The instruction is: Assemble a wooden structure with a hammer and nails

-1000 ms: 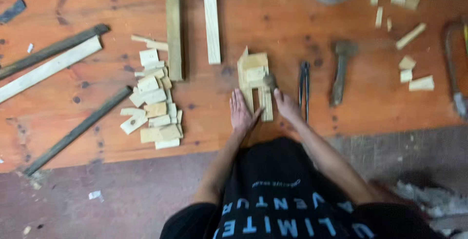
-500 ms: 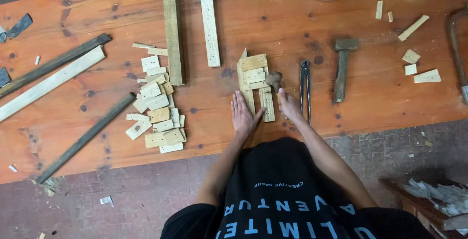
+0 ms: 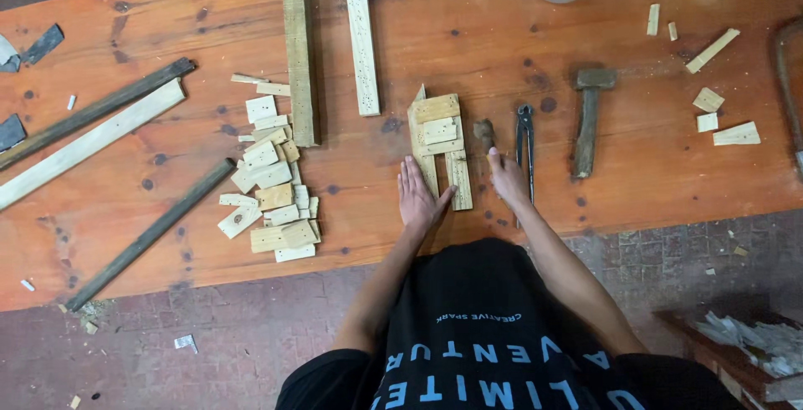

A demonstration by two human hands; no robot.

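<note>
Nothing much has moved since a second ago: both hands were already at the little wooden piece, and only the camera has shifted a bit. Now the left hand lies flat and wide open on the table, its fingers touching the bottom of the wooden piece. The right hand is closed in a grip around a small tool with a dark head, just beside the wooden piece. That piece sits in the middle of the table and already has short blocks joined across two long strips, so some building looks done. Many small wood blocks wait in a pile to the left. Pincers and a hammer lie untouched to the right.
</note>
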